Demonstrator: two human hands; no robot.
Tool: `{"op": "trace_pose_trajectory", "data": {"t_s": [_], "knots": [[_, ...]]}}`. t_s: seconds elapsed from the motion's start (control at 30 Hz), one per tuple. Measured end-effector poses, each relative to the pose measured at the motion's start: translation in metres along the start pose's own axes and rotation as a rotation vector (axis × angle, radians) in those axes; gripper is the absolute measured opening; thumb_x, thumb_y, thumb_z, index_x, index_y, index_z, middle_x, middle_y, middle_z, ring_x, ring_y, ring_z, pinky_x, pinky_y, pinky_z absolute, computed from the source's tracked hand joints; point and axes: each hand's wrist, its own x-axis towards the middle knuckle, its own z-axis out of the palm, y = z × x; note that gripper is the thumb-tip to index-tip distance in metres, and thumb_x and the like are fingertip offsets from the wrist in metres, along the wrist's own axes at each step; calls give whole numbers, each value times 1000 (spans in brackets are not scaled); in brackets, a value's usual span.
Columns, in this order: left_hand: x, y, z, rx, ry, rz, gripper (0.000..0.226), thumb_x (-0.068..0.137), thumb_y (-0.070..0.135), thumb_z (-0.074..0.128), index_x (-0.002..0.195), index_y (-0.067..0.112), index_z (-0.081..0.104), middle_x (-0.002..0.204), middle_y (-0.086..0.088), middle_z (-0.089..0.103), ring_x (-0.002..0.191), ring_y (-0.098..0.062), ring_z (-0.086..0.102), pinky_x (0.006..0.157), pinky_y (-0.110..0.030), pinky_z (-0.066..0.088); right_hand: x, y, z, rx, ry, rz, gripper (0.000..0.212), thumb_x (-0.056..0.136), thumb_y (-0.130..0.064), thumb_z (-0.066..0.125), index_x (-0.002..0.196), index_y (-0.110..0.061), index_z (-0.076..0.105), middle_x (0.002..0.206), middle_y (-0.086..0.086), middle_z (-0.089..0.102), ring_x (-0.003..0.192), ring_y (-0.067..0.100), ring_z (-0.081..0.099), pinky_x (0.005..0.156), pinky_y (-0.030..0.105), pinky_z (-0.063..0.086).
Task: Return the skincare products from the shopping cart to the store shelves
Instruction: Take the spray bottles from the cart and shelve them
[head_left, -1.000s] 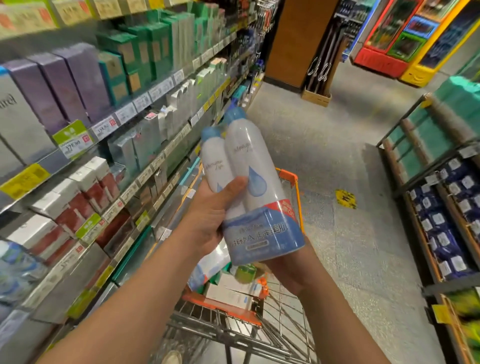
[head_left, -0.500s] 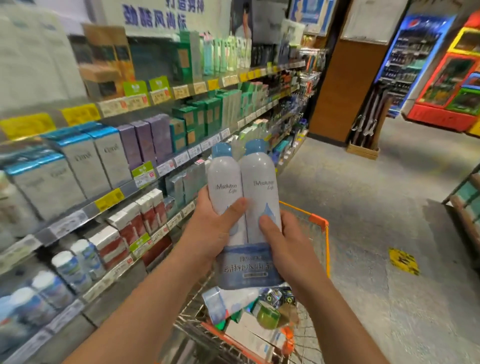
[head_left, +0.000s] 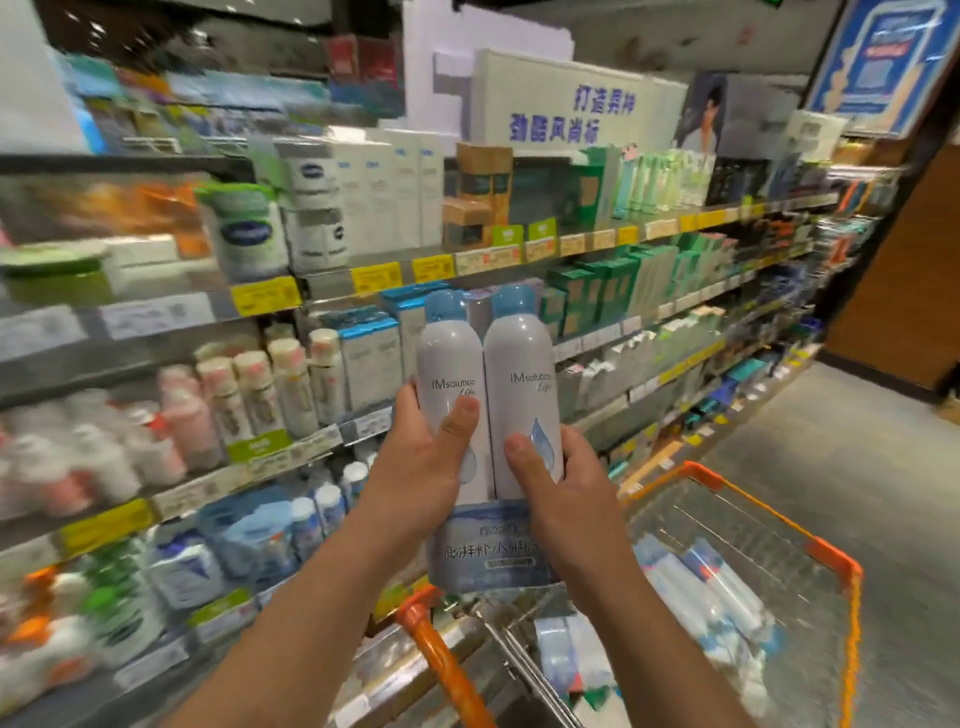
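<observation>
Clearly we were midway through the job. We held a twin pack of IMsolution spray bottles (head_left: 488, 415) upright in the centre of the frame, above the near end of the shopping cart (head_left: 831, 561) and in front of the store shelves (head_left: 322, 291) that fill the left and centre. Our left hand (head_left: 415, 478) wrapped the left bottle, thumb across its front; our right hand (head_left: 566, 499) gripped the right bottle, thumb beside the blue drop print. On both hands the fingers were curled round the pack, holding it clear of any shelf. By our reckoning this pack was lifted out but not yet placed, and its proper slot could not be made out in the blurred rows. Several blue-and-white packages (head_left: 717, 592) lay in the cart at lower right, so more returns were left to do.
</observation>
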Motion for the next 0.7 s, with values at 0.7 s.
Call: {"op": "trace_pose_trajectory", "data": {"t_s": [0.7], "knots": [[-67,83,-329,154,494,138,62,83,74,41,138,44,46,119,20,66,106,14,62,104,-24,50,-42,-115,320,128,-463,-255,51,75,-59,82,115,-40,58,102,-27,69,91,-1,70,70,16,55]]}}
